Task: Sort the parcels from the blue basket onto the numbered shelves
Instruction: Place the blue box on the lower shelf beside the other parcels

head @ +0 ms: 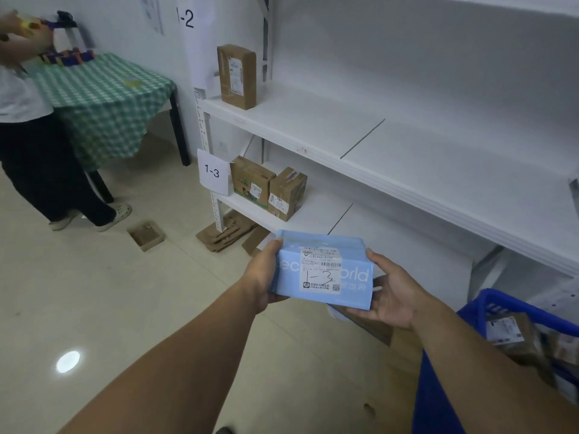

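The white shelving fills the right and far side of the scene. Its upper shelf runs under a "1-2" sign and carries one upright brown box at its far left end. The lower shelf is marked by a "1-3" card on the post, and two brown boxes stand side by side, touching, at its left end.

Far left, a second person works at a tabletop draped in green checked cloth, well apart from the sorting. The blue basket sits near right, with more brown parcels inside.

The light-blue parcel is out of the basket and held in the air, near the front of the lower shelf. The left hand grips its left end, thumb on top and fingers clamped underneath. The right hand cradles the right end from below, with the thumb against the edge. The label faces up and has "1-3" handwritten on it.

The step in hand looks like reading the destination, with placing not yet done. The next move probably calls for carrying the parcel forward and left to the lower shelf. It can go on the bare board just right of the two boxes, released without nudging them.
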